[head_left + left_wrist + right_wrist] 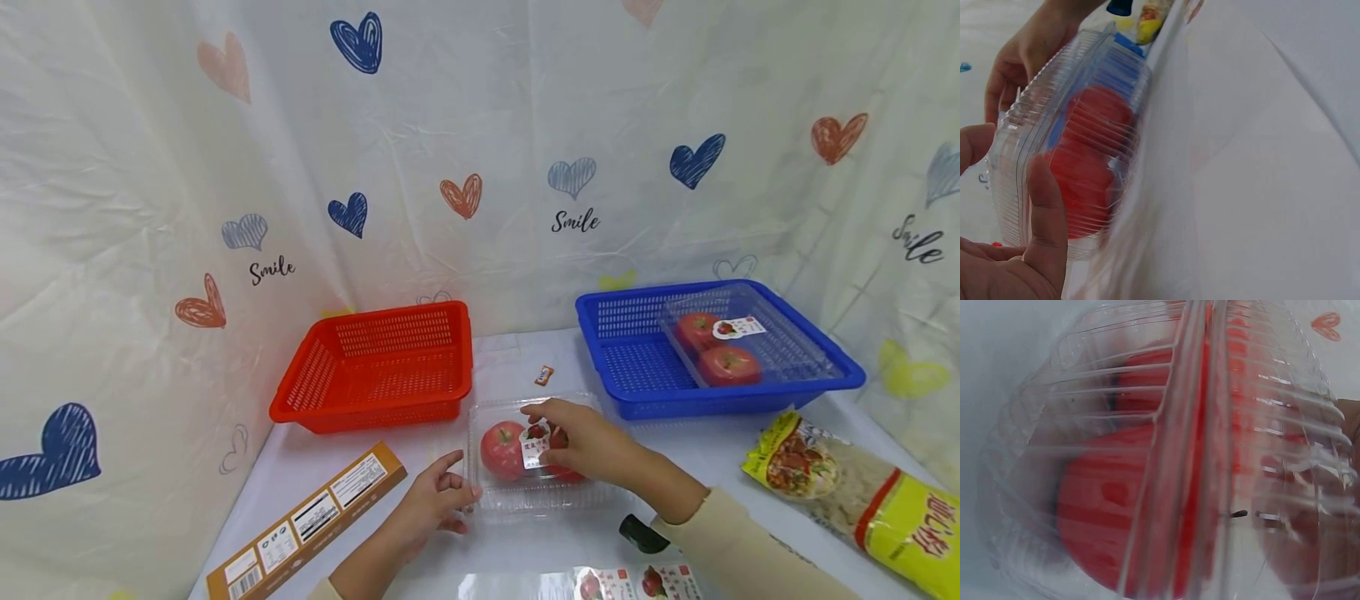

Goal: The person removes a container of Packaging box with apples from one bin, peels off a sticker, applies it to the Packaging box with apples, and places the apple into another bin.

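A: Seen from the head camera: clear clamshell box (534,454) lying flat on the white table (360,467), near the front edge, between an orange basket (378,367) behind to the left and a blue basket (716,350) behind to the right. Two red tomatoes (502,450) inside, white label (534,450) on the lid.

B: And the hands?

A: Left hand (435,500) at the box's left end, fingers curled round its edge, thumb against the near corner. Right hand (592,442) laid over the lid from the right, fingers bent, fingertips touching the top by the label. Cannot tell from here whether pinching or only pressing.

B: Anything added by the wrist cameras?

A: Left wrist view: left thumb (1044,219) pressed flat on the ribbed plastic wall, palm below, so grasping the box end; right hand (1022,56) visible gripping the far side. Right wrist view: only ribbed plastic and red tomato (1116,512) filling the picture, very close and blurred; no fingers clearly seen.

B: Elsewhere on the table?

A: Only in the head view: second clamshell of tomatoes (738,346) inside the blue basket; long brown carton (307,521) front left; yellow noodle packet (862,492) front right; small wrapped sweet (543,375) between the baskets; strip of tomato stickers (637,583) at the front edge.
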A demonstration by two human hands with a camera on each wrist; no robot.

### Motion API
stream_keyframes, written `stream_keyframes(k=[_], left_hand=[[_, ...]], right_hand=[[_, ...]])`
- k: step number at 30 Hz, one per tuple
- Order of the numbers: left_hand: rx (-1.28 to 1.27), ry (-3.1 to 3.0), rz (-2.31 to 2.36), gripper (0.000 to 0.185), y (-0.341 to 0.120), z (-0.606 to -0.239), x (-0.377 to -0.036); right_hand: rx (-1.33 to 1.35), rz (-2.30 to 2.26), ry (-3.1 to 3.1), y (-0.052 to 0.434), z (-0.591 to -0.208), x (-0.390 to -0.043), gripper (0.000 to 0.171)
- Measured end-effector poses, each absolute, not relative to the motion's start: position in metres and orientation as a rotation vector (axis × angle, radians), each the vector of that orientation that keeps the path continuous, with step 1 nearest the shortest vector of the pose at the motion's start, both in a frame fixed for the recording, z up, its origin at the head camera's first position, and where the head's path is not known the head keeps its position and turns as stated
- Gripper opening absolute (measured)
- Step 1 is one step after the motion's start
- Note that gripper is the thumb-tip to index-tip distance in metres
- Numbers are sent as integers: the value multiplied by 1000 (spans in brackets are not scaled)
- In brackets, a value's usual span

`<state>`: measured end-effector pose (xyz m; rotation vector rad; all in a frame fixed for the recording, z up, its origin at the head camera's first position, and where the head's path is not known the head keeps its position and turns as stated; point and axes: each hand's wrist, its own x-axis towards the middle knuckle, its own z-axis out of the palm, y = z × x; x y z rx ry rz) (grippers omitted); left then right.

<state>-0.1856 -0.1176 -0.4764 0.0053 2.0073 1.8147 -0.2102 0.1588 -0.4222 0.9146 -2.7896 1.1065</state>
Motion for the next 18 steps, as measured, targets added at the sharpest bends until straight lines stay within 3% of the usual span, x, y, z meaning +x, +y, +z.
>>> stream_keyframes(k=[18], left_hand=[[34,2012,1824,80,-119,-481,-188]], right_hand=[[743,737,-2871,154,-423,-210,74]])
